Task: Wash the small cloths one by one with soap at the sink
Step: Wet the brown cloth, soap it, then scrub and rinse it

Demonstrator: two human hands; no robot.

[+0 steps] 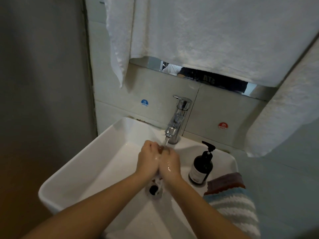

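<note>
A rectangular white ceramic sink (pixel 82 163) with thin, glossy walls fills the middle of the view. At its back edge stands a chrome tap (pixel 179 118), smooth and cylindrical with a flat lever on top, and a thin stream of water (pixel 166 141) falls from its spout. Directly under that stream the left hand (pixel 148 158) and the right hand (pixel 170 163) are pressed side by side, both wet and shiny, fingers curled inward around a small cloth (pixel 157 184). A reddish bit of the cloth shows between the knuckles, and a pale, sodden end hangs below the wrists, over the dark round drain (pixel 153 190) in the basin floor.

On the sink's right rim, near the back corner, stands a dark bottle (pixel 201 167) with a black pump head and a pale label. Just beside it, at the right edge, lies a stack of folded cloths (pixel 231 195): a dull purple one, an orange-edged one, and a fluffy one striped in blue and white on top towards the front.

Thick white terry towels (pixel 207 31) hang over the mirror above. Round blue (pixel 144 102) and red (pixel 222 125) stickers mark the tiled wall.
</note>
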